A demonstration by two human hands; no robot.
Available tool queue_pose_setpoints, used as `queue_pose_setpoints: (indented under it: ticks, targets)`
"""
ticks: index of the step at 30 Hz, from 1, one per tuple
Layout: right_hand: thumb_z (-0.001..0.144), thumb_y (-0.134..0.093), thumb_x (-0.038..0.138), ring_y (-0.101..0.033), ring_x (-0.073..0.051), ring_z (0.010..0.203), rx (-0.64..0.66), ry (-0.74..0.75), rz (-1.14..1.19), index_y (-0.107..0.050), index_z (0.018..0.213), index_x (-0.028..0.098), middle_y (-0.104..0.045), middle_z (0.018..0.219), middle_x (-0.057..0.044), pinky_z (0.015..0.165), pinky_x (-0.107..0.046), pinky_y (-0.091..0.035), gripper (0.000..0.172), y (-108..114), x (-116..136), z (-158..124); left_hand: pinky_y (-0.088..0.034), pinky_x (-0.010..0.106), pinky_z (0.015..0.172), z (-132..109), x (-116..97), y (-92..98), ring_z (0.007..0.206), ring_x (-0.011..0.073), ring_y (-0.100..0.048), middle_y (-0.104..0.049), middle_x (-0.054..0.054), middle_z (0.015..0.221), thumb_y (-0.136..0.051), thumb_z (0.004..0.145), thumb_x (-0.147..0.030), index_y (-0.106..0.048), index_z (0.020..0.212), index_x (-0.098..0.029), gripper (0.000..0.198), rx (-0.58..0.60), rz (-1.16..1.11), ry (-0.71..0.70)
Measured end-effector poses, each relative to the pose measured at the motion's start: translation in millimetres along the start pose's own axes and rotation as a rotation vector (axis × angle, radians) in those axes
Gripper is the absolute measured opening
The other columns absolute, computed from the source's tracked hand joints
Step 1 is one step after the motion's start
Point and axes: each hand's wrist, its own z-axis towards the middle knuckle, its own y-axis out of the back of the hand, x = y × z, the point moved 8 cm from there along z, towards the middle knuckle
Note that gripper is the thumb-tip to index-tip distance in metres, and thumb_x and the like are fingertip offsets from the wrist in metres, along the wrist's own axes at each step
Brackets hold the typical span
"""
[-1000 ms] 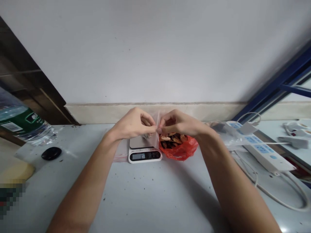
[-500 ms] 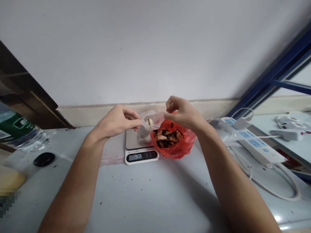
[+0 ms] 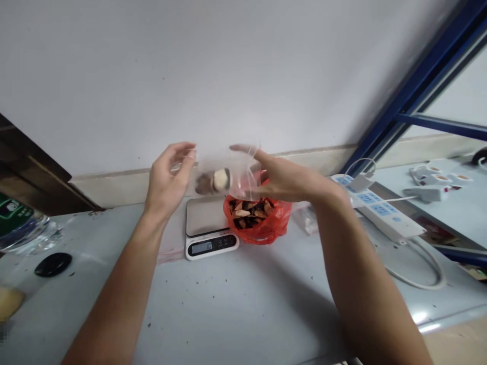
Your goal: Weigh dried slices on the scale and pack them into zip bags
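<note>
A clear plastic bag point(image 3: 238, 175) is held sideways above the scale, with pale and brown dried pieces point(image 3: 220, 180) inside. My left hand point(image 3: 169, 175) pinches the bag's left edge between thumb and fingers. At the bag's other end is my right hand point(image 3: 279, 175), its thumb and fingers spread apart around the plastic; blur hides whether they touch it. Below stands a white kitchen scale point(image 3: 205, 218) with a bare plate and a lit display. Against its right side, an open red plastic bag point(image 3: 272, 223) is filled with brown dried slices point(image 3: 249, 213).
At right, a white power strip point(image 3: 380, 210) with plugs and a looped cable lies on the grey table point(image 3: 228, 314), near a blue metal frame point(image 3: 380, 126). A large water bottle point(image 3: 19, 223) and a black oval object point(image 3: 53, 264) are at left. The wall rises behind.
The clear bag has been lifted off the scale and turned on its side. My right hand has spread its fingers. The scale's reading has changed, and the view has shifted right.
</note>
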Motion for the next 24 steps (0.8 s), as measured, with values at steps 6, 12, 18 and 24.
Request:
queue_pose_setpoints:
  ticks: [6,12,18,24]
  targets:
    - [0.089,-0.065,0.032,-0.068,-0.02,0.084,0.033,-0.048,-0.104,-0.03,0.167,0.025,-0.076,0.109,-0.008,0.077,-0.033,-0.053,0.086,15.7,-19.5,-7.9,-0.06,0.029,0.078,-4.0,34.0,-21.5,0.098,0.0226,-0.074,-0.079,0.006,0.105,-0.082,0.08,-0.042,-0.072,0.107,-0.021,0.035,0.244,-0.329,0.406]
    - [0.092,-0.056,0.044,-0.066,-0.02,0.08,0.293,-0.138,-0.156,-0.079,0.085,0.022,-0.076,0.087,-0.003,0.071,-0.032,-0.048,0.032,23.6,-42.3,-31.1,-0.059,0.03,0.084,-5.7,23.7,-35.4,0.094,0.0227,-0.075,-0.081,0.005,0.093,-0.096,0.058,-0.05,-0.078,0.09,-0.018,0.048,0.27,-0.26,0.349]
    - [0.09,-0.058,0.053,-0.066,-0.02,0.077,0.185,-0.347,-0.285,-0.077,0.085,0.022,-0.075,0.082,-0.002,0.064,-0.031,-0.046,0.037,46.9,-69.3,-43.2,-0.06,0.033,0.085,1.4,0.3,-65.7,0.092,0.0256,-0.076,-0.083,0.008,0.092,-0.085,0.075,-0.048,-0.082,0.081,-0.019,0.03,0.392,-0.006,0.167]
    - [0.09,-0.06,0.051,-0.074,-0.028,0.099,0.167,-0.379,-0.275,-0.073,0.133,0.02,-0.08,0.119,-0.011,0.084,-0.038,-0.057,0.054,43.5,-63.0,-37.4,-0.058,0.031,0.091,12.1,-41.5,-84.4,0.095,0.023,-0.076,-0.084,0.006,0.093,-0.073,0.087,-0.029,-0.084,0.084,-0.019,0.016,0.432,0.208,-0.09]
